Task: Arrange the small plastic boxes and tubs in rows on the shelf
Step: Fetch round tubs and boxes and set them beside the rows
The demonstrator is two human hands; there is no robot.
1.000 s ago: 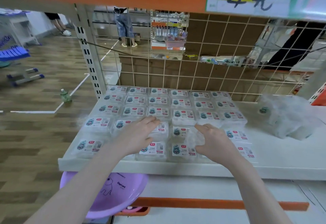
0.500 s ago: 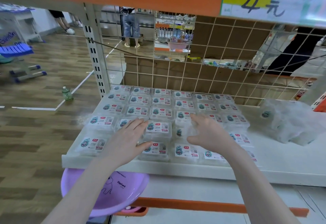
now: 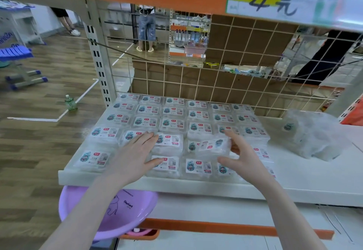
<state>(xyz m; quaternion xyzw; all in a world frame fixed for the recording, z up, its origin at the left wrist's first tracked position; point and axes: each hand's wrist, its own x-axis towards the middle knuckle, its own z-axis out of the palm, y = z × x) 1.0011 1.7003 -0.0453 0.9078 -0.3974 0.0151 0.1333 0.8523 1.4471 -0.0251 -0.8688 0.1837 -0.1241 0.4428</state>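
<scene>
so here's where we're at: our right hand (image 3: 243, 155) has one small plastic box (image 3: 213, 145) lifted a bit off the shelf (image 3: 314, 179), thumb under its near edge and fingers curled round its right end, so the grip is pinching that box. the box is tilted, label half turned toward us, and it hangs over the second row from the shelf's front edge, roughly mid-way along the block of boxes (image 3: 176, 124).

the relation that matters: the box sits just left of the right hand's palm, with its long axis running left-right, same as its neighbours. so by our reckoning it only needs levelling and dropping straight down into the gap below it, no big swing. the gap itself is mostly hidden under the box, so we can't tell how snug it is.

our left hand (image 3: 135, 151) lies flat with fingers spread and relaxed, resting on the boxes in the front two rows toward the shelf's left end, fingertips touching the box next to the lifted one. it's near enough to steady the row, but the right hand is the one on the job.

a crumpled clear bag (image 3: 312, 137) with more stock lies near the shelf's back right, well apart from both hands.
</scene>
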